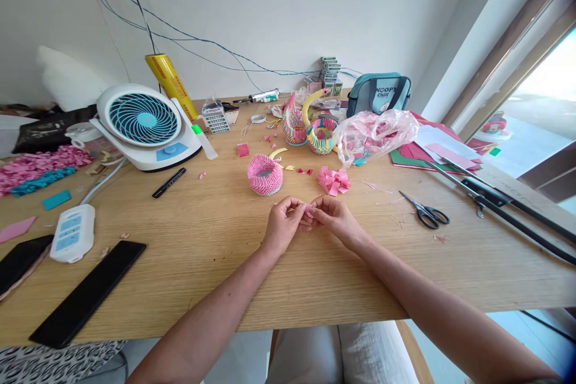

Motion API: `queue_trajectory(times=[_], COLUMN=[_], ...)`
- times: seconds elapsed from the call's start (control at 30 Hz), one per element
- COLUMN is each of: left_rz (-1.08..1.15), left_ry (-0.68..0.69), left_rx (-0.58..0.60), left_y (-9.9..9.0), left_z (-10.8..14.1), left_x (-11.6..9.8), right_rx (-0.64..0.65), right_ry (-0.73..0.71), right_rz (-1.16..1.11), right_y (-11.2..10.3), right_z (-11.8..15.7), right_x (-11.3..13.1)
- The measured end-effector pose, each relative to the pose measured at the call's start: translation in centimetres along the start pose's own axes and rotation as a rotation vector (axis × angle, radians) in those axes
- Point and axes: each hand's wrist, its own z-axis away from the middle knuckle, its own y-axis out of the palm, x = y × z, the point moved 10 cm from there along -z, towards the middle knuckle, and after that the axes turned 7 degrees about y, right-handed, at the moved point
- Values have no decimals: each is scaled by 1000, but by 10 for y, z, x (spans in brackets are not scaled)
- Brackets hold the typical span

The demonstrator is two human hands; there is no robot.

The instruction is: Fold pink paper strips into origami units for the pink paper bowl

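Observation:
My left hand [283,225] and my right hand [337,222] meet above the wooden table [202,276], their fingertips pinching a small folded pink paper piece [308,211]. Straight ahead of them sits a round pink basket of folded paper units [264,174], with a pink paper bow [333,180] to its right. Farther back stand a multicoloured folded-paper form [321,135] with a yellow curved neck and a second striped pink form [294,127]. Black-handled scissors [425,212] lie to the right of my right hand.
A white fan [144,123], black marker [168,182], power strip [72,233] and black flat slab [87,294] occupy the left. A plastic bag [373,135], coloured paper sheets [450,155] and a long black-edged metal rule [490,199] lie right. Paper scraps dot the table.

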Motion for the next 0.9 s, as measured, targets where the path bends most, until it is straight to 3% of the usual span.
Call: queue_trajectory(times=[0.3, 0.57, 0.9], left_rz=[-63, 42, 92], left_ry=[72, -44, -164], left_rx=[-67, -24, 13], left_y=[-4, 4, 2], left_z=[-1, 2, 2], left_x=[-6, 0, 4], right_rx=[-63, -54, -69], right_ry=[-49, 67, 29], right_rz=[116, -26, 56], right_y=[-9, -10, -9], right_z=[-6, -3, -1], right_x=[-7, -12, -4])
